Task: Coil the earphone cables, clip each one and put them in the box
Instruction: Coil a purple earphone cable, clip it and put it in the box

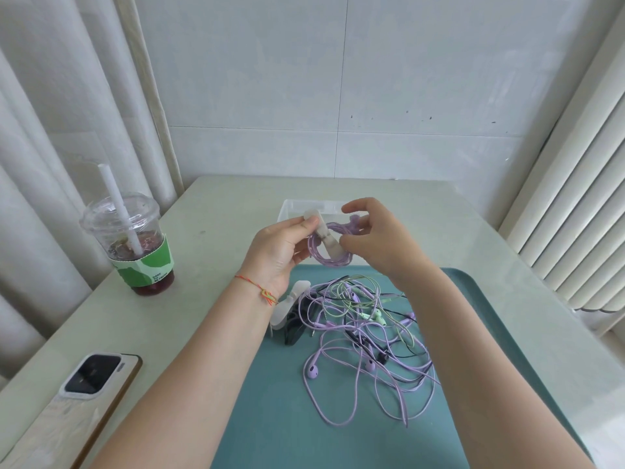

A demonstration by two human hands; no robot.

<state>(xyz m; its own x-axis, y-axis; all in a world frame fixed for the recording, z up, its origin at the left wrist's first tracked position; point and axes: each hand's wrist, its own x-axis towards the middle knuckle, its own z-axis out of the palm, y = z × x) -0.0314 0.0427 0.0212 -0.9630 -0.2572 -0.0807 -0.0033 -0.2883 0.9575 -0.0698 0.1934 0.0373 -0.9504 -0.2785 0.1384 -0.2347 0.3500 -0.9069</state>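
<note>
I hold a coiled purple earphone cable (324,257) above the table, in front of the clear plastic box (294,206). A translucent white clip (323,233) lies across the coil. My left hand (277,250) pinches the clip's upper end between thumb and fingers. My right hand (375,238) holds the coil's right side, its thumb pressing on the clip's lower end. On the teal tray (277,401) lies a tangle of purple, green and black earphone cables (368,336). Spare white and black clips (291,316) sit at the tangle's left edge.
A plastic cup of dark drink with a straw (135,242) stands at the left of the pale table (209,225). A phone (81,397) lies face down near the front left edge. Curtains hang on the left, and blinds on the right.
</note>
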